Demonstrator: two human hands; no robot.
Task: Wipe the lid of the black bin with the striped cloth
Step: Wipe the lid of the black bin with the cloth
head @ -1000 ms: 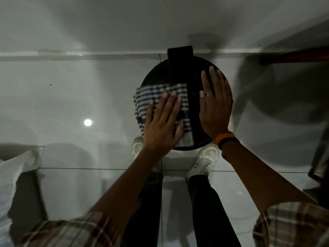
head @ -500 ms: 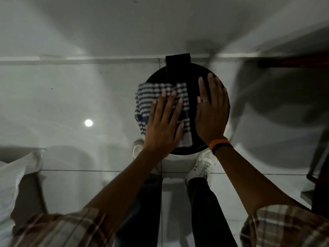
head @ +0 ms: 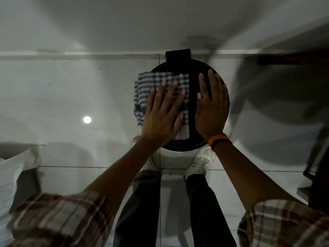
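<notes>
Since the left hand (head: 160, 120), flat and spread, had pushed the striped cloth (head: 156, 90) toward frame top, wiping progressed; right hand (head: 211, 111) lay flat, steadying the lid (head: 193, 139).

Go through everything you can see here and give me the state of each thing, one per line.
Lid: closed on the bin, cloth and both hands on it.
Cloth: spread flat over the lid's left part, draping past the edge.
Left hand: open, palm down, pressing the cloth.
Right hand: open, flat on bare lid, beside the cloth.
Ring: on a right finger.
Wristband: on the right wrist.
</notes>
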